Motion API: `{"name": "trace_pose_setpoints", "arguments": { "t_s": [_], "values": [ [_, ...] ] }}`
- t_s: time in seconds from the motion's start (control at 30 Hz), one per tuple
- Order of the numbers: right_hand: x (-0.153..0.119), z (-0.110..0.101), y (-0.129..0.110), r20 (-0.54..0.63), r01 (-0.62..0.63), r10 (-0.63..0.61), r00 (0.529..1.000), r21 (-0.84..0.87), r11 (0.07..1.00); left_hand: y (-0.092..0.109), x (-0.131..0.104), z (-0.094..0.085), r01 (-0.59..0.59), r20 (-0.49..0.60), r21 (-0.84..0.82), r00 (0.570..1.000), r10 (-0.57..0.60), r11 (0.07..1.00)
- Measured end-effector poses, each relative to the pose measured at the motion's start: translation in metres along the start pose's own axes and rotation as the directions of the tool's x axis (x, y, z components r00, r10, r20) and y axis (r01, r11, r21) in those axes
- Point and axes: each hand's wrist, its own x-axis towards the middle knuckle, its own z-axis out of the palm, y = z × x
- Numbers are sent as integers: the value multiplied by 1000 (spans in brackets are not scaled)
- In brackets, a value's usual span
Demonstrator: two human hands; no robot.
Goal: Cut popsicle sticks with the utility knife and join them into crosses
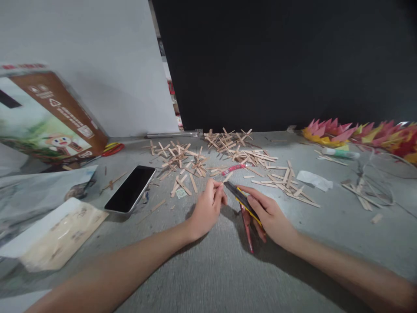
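Near the middle of the grey table, my left hand (206, 208) pinches a small pale wooden stick (228, 176), its tip poking out beyond the fingers. My right hand (272, 215) is wrapped round a black and yellow cutter (243, 199), whose front end lies close to the stick. Below that hand a thin red tool (246, 230) sticks out toward me; how it is held is partly hidden. Just past both hands lie a red tube-like item (233, 169) and loose piles of wooden sticks (177, 157).
A black phone (130, 189) and a clear packet (65, 234) lie left, before a printed box (55, 117) and red-yellow scissors (112, 149). At right are white paper (314, 180), a glue stick (340, 153), a cable (369, 165) and pink-yellow paper petals (335, 131).
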Motion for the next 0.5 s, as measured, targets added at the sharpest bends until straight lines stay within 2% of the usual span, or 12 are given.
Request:
{"name": "trace_pose_setpoints", "arguments": {
  "t_s": [0.13,0.5],
  "values": [
    [3,-2,-1,30,-58,57,998,41,997,-1,0,0,-10,0,24,1000,10,1000],
    [5,-3,-5,155,-197,148,977,373,907,2,0,-1,-58,-11,47,998,59,997]
  ]
}}
